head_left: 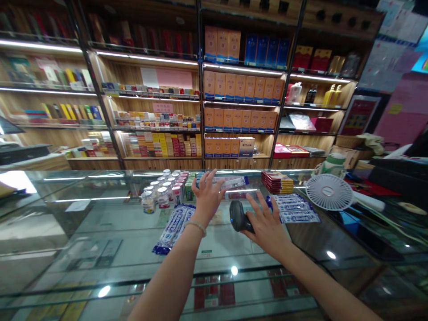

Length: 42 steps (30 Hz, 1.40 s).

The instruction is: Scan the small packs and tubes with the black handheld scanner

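Observation:
My left hand, with a pale bracelet at the wrist, reaches over the glass counter with its fingers apart. Just beyond its fingertips lies a blue-and-white packet; touching or not, I cannot tell. A black barcode scanner shows a small blue light. Its handle runs into the gap between the thumb and fingers of my right hand. Those fingers are stretched and spread, and no firm grip shows. More striped blue-and-white packets lie below my left hand, and another row of packets is right of my right hand.
Small lidded jars and little cans stand in rows at the left. Behind the right hand is a stack of red and gold packs. A white fan sits at the right. Stocked shelves line the back wall.

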### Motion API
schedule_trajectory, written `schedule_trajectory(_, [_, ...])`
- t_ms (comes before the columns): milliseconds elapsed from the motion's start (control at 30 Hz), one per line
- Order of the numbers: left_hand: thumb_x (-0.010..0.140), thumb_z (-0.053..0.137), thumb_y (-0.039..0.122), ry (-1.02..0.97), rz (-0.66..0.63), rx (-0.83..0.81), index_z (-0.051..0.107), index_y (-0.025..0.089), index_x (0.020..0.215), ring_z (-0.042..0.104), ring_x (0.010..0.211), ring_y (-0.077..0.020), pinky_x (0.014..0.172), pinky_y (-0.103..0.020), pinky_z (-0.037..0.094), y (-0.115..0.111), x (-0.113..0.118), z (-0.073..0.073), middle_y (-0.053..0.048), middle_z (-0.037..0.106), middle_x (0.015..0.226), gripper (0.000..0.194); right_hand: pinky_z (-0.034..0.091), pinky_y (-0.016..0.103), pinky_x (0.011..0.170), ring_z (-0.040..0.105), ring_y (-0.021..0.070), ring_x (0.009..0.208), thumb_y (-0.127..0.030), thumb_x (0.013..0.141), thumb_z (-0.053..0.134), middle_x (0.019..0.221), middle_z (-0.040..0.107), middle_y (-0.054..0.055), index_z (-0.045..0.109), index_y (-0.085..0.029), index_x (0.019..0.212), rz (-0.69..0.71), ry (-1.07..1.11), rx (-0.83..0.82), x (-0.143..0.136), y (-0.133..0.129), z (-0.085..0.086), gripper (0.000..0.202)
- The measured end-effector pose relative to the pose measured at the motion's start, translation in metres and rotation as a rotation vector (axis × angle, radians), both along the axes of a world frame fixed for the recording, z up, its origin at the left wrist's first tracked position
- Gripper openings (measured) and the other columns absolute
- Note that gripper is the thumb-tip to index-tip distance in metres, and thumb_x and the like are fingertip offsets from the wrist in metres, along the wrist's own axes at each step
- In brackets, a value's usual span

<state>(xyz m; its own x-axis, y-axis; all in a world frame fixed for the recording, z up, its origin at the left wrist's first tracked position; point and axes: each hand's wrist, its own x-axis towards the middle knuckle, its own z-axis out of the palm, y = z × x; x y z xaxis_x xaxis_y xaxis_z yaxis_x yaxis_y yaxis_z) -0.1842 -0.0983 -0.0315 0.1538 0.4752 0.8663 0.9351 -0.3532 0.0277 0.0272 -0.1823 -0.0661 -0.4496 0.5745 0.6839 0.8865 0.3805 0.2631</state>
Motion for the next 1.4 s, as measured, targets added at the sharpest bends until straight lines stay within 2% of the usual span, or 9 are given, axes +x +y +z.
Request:
schedule_trajectory(200, [0.088, 0.069, 0.04, 0.012, -0.004, 0.007, 0.072, 0.032, 0.111, 0.043, 0.14, -0.0335, 0.12, -0.061, 0.008, -0.001, 0.0, 0.0, -0.007, 0.053, 0.152, 0.024, 0.005, 0.064, 0.124, 0.016, 0.038, 0.154, -0.059, 0.08, 0.074, 0.166, 0.031, 0.009, 0.07, -0.02, 0.1, 0.009, -0.04, -0.009, -0.004, 0.003, -0.007, 0.044])
schedule_trajectory(333, [0.088, 0.07, 0.038, 0.015, 0.002, 0.001, 0.072, 0.032, 0.111, 0.043, 0.14, -0.0335, 0.119, -0.062, 0.01, -0.001, 0.0, 0.001, -0.007, 0.052, 0.153, 0.023, 0.006, 0.064, 0.124, 0.017, 0.0361, 0.154, -0.06, 0.083, 0.071, 0.165, 0.032, 0.01, 0.07, -0.02, 0.101, 0.034, -0.023, -0.071, -0.002, 0.003, -0.008, 0.044])
schedule_trajectory(567, [0.088, 0.071, 0.039, 0.026, 0.002, -0.001, 0.072, 0.032, 0.11, 0.043, 0.14, -0.0337, 0.119, -0.062, 0.012, -0.002, 0.001, 0.001, -0.007, 0.053, 0.153, 0.023, 0.005, 0.064, 0.124, 0.02, 0.0331, 0.154, -0.068, 0.094, 0.049, 0.164, 0.035, 0.01, 0.068, -0.022, 0.113, 0.114, -0.002, -0.229, 0.007, 0.001, 0.0, 0.054])
schedule_trajectory(833, [0.088, 0.071, 0.039, 0.03, -0.001, -0.004, 0.071, 0.032, 0.111, 0.043, 0.14, -0.0335, 0.118, -0.063, 0.012, -0.002, 0.001, 0.001, -0.007, 0.052, 0.153, 0.024, 0.005, 0.064, 0.124, 0.022, 0.0318, 0.154, -0.067, 0.096, 0.046, 0.164, 0.036, 0.007, 0.069, -0.025, 0.115, 0.123, -0.025, -0.284, 0.01, 0.0, 0.008, 0.052])
schedule_trajectory(1033, [0.087, 0.072, 0.037, 0.033, 0.001, -0.016, 0.071, 0.031, 0.111, 0.043, 0.14, -0.0337, 0.118, -0.062, 0.013, -0.002, 0.001, 0.001, -0.007, 0.052, 0.153, 0.025, 0.006, 0.062, 0.123, 0.024, 0.0312, 0.153, -0.065, 0.097, 0.045, 0.163, 0.037, 0.009, 0.07, -0.025, 0.116, 0.109, -0.003, -0.277, 0.013, 0.004, 0.015, 0.05])
schedule_trajectory(1233, [0.087, 0.072, 0.037, 0.043, 0.008, -0.011, 0.071, 0.031, 0.111, 0.043, 0.14, -0.0335, 0.119, -0.062, 0.011, -0.001, 0.001, 0.001, -0.007, 0.052, 0.153, 0.025, 0.006, 0.058, 0.123, 0.027, 0.0287, 0.151, -0.056, 0.102, 0.042, 0.16, 0.043, 0.007, 0.069, -0.027, 0.119, 0.054, 0.056, -0.239, 0.02, 0.013, 0.024, 0.043])
schedule_trajectory(1400, [0.086, 0.074, 0.038, 0.057, 0.014, -0.011, 0.072, 0.031, 0.111, 0.044, 0.14, -0.0335, 0.118, -0.062, 0.013, -0.001, 0.002, 0.001, -0.008, 0.053, 0.153, 0.026, 0.011, 0.053, 0.122, 0.031, 0.0288, 0.149, -0.048, 0.099, 0.052, 0.157, 0.046, 0.008, 0.067, -0.028, 0.123, 0.037, 0.127, -0.035, 0.028, 0.04, 0.037, 0.035])
